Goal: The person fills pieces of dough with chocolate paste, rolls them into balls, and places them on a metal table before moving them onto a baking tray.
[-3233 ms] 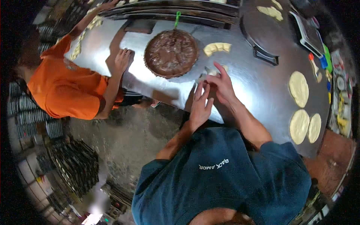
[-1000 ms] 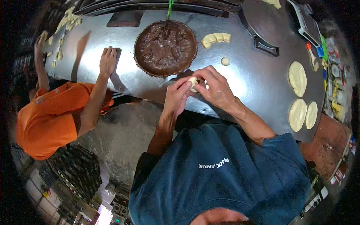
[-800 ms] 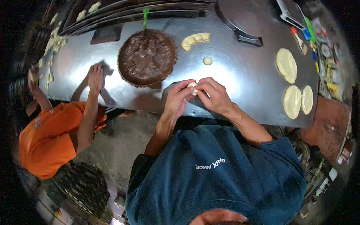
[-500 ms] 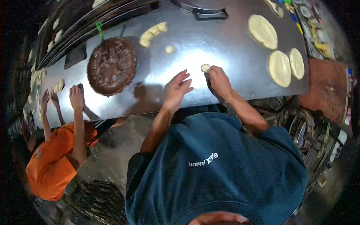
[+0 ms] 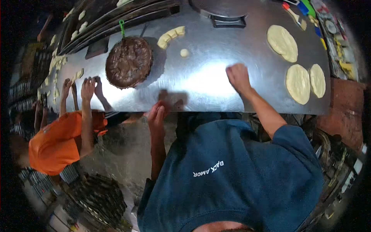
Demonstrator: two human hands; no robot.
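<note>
Right hand (image 5: pixel 238 76) presses as a fist on the steel worktop (image 5: pixel 208 83).
The dough underneath is hidden, probably soft and sticky; left hand (image 5: pixel 157 113) hangs loosely open, empty.

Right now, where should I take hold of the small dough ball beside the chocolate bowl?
Pinch the small dough ball across its round sides, coming straight down from above. It sits alone on the steel table, clear of the row of dough pieces and the chocolate bowl, so fingertips probably fit all round.
</note>
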